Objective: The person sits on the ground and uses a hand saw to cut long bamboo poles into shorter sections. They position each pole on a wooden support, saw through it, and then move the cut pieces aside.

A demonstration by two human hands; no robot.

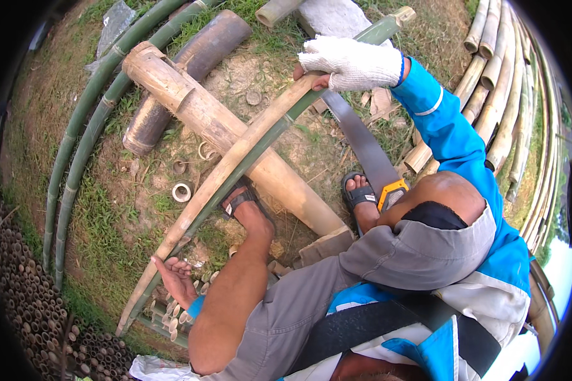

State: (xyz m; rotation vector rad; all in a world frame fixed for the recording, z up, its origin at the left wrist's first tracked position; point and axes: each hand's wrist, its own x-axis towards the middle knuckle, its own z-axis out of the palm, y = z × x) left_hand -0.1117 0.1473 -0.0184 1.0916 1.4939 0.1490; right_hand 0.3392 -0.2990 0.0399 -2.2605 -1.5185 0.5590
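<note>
The bamboo strip [235, 166] runs diagonally from lower left to upper right over a thick pole [235, 136]. The gloved right hand [353, 63] clasps its upper end; the bare left hand [177, 279], grip spread, touches its lower end.

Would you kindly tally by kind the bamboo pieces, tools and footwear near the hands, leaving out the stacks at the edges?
Curved bamboo pole gripped by the gloved right hand: 1, as far as shows
Thick tan log: 1
Dark log: 1
Long green poles: 2
Hand saw: 1
Sandals: 2
Total: 8
</note>
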